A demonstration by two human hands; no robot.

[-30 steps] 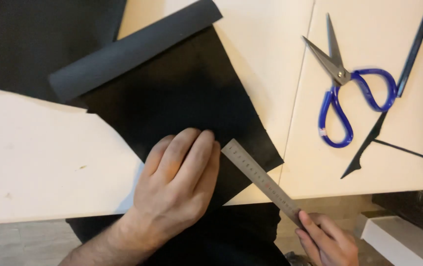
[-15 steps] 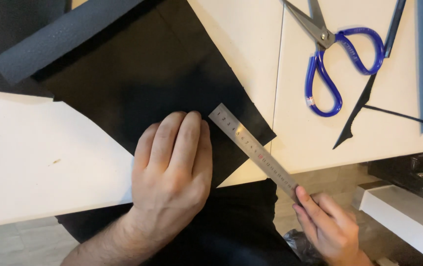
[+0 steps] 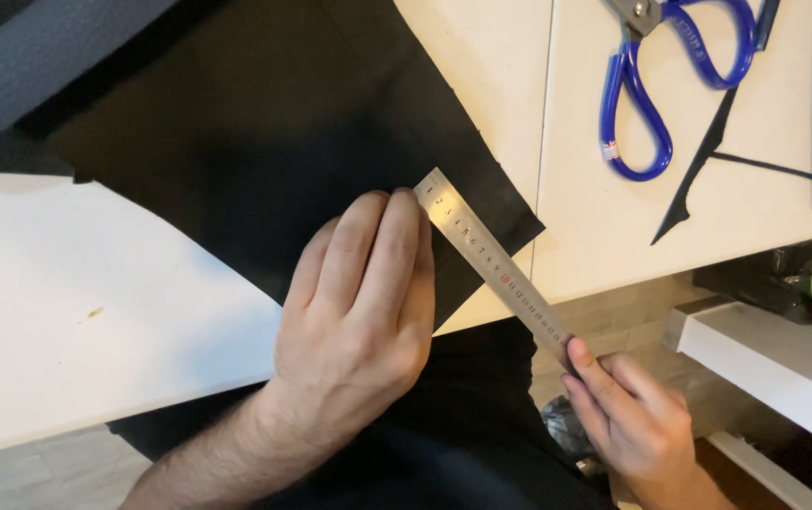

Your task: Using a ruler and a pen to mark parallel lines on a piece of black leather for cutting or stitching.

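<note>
A black sheet (image 3: 264,142) lies across the pale tabletop (image 3: 604,217), its corner reaching the table's front edge. My left hand (image 3: 358,302) presses flat on the sheet, fingers together, fingertips beside the upper end of a steel ruler (image 3: 491,264). The ruler lies diagonally over the sheet's lower right corner and juts past the table edge. My right hand (image 3: 628,420) pinches the ruler's lower end below the table edge.
Blue-handled scissors (image 3: 651,85) lie at the top right, next to thin black offcut strips (image 3: 708,161). A white sheet (image 3: 75,312) covers the left of the table. A grey roll (image 3: 37,57) sits top left. A white shelf (image 3: 774,359) stands lower right.
The view has shifted so the table's contents sit higher in frame. My left fingertips now sit closer against the ruler's upper end. My right hand still holds the lower end.
</note>
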